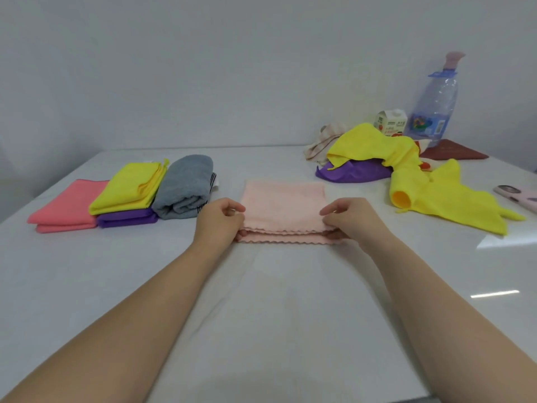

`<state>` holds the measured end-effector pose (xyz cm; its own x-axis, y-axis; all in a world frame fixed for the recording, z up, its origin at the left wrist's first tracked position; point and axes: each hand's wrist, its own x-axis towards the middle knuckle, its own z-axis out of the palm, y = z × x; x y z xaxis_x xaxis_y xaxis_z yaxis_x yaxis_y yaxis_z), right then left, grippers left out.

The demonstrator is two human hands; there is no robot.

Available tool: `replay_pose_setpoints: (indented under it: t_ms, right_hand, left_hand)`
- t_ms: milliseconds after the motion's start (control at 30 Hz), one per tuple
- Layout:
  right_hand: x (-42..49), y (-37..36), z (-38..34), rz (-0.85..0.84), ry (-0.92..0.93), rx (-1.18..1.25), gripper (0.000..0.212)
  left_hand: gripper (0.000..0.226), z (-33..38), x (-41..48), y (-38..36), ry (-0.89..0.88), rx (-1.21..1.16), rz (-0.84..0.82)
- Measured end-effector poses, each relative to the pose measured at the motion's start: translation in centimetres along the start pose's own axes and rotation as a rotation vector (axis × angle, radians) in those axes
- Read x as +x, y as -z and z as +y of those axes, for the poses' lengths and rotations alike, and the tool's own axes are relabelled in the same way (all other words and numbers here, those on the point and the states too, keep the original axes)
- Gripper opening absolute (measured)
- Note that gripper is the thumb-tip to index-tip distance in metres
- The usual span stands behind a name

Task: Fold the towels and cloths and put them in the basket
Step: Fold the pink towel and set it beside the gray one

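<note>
A pale pink cloth (284,205) lies folded in the middle of the white table (276,301), its scalloped edges toward me. My left hand (220,222) pinches its near left corner and my right hand (351,219) pinches its near right corner. To the left lie folded cloths: a coral one (69,207), a yellow one (130,187) on a purple one (128,218), and a grey towel (186,190). At the right lie unfolded cloths: a yellow one (453,199), another yellow one (374,144) over a purple one (354,171), and a striped beige one (322,144). No basket is in view.
At the back right stand a clear blue water bottle (436,106) and a small carton (390,123). A dark red cloth or booklet (453,154) lies beside them. A pink phone (520,196) lies at the right edge. A wall runs behind the table.
</note>
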<state>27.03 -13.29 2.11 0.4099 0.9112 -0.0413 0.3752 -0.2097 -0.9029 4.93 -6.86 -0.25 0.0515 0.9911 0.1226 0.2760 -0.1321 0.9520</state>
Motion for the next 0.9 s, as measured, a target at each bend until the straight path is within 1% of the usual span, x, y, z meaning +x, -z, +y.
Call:
replay_pose_setpoints:
  t_ms: [133, 300, 333, 433, 500, 600, 667, 700, 733, 767, 800, 833, 867, 900]
  right_hand:
    - [0.1, -0.1, 0.1, 0.015, 0.025, -0.024, 0.024]
    - [0.3, -0.1, 0.3, 0.126, 0.066, -0.057, 0.024]
    - [0.4, 0.0, 0.4, 0.13, 0.067, -0.082, 0.024]
    - [0.3, -0.1, 0.6, 0.063, 0.039, -0.189, 0.022]
    - [0.1, -0.3, 0.7, 0.057, 0.051, -0.274, 0.022]
    - [-0.1, -0.4, 0.5, 0.08, 0.112, -0.472, 0.017]
    - [-0.2, -0.4, 0.5, 0.08, 0.119, -0.582, 0.017]
    - [-0.2, -0.4, 0.4, 0.09, 0.12, -0.63, 0.017]
    - [-0.3, -0.4, 0.4, 0.117, 0.139, -0.685, 0.018]
    - [-0.3, -0.5, 0.3, 0.156, 0.19, -0.734, 0.021]
    - [-0.4, -0.7, 0.3, 0.193, 0.273, -0.758, 0.025]
    - [-0.5, -0.9, 0.2, 0.203, 0.355, -0.764, 0.028]
    - [-0.6, -1.1, 0.2, 0.177, 0.4, -0.782, 0.03]
    - [-0.6, -1.2, 0.1, 0.117, 0.395, -0.831, 0.031]
  left_hand:
    - [0.018, -0.1, -0.1, 0.1, -0.031, 0.004, -0.001]
    - [0.017, 0.4, -0.6, -0.1, -0.106, 0.047, 0.011]
    - [0.017, 0.3, -0.6, -0.1, -0.129, 0.102, 0.026]
    - [0.019, 0.1, -0.6, -0.1, -0.192, 0.391, 0.058]
    - [0.02, 0.0, -0.8, -0.1, -0.192, 0.488, 0.043]
    - [0.017, 0.3, -1.1, -0.3, -0.17, 0.612, 0.016]
    - [0.014, 0.3, -1.1, -0.4, -0.191, 0.767, 0.005]
    - [0.013, 0.3, -1.2, -0.3, -0.236, 0.839, 0.011]
    - [0.015, 0.1, -1.0, -0.4, -0.326, 0.885, 0.029]
    - [0.023, -0.2, -0.8, -0.5, -0.441, 0.917, 0.033]
    - [0.033, -0.4, -0.5, -0.6, -0.544, 0.923, 0.007]
    - [0.042, -0.4, -0.4, -0.7, -0.611, 0.925, -0.039]
    - [0.046, -0.3, -0.5, -0.8, -0.616, 0.947, -0.127]
    - [0.048, -0.3, -0.5, -1.0, -0.569, 0.981, -0.233]
